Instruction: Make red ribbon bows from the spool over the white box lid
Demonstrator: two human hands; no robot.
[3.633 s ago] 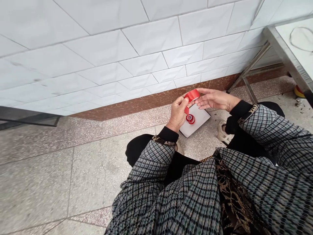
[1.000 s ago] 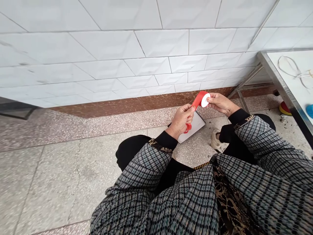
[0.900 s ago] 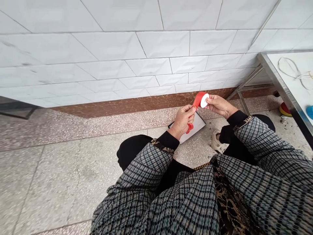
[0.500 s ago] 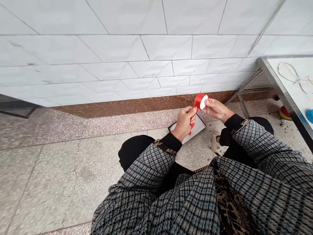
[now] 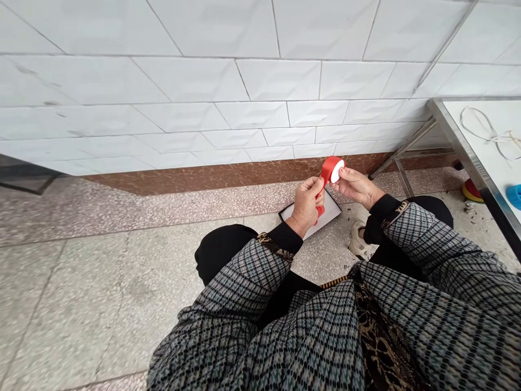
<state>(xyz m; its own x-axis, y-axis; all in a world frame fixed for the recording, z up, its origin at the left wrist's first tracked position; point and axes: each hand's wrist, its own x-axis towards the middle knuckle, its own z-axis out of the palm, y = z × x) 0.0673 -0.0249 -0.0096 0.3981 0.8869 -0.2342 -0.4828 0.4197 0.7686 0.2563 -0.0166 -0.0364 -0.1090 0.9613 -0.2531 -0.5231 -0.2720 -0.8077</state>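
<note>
A spool of red ribbon [image 5: 331, 166] with a white side is held up between my two hands. My right hand [image 5: 355, 185] is closed on the spool, the thumb pressing its white face. The fingers of my left hand [image 5: 306, 203] pinch the red ribbon just where it leaves the spool. A loose red end [image 5: 319, 212] hangs out below the left fingers. Under the hands, a white tray or box lid with a dark rim [image 5: 328, 212] lies on the floor, partly hidden by the left hand.
A metal-framed table [image 5: 468, 146] stands at the right, with a white cord [image 5: 484, 127] and a blue round thing [image 5: 514, 195] on it. Beneath it sits a red and yellow object [image 5: 472, 191]. A white tiled wall [image 5: 260, 81] rises ahead; my shoe [image 5: 360, 241] is on the speckled floor.
My right hand and the spool have shifted slightly left and down, closer to the left hand. Both hands keep their hold, and the view has moved a little.
</note>
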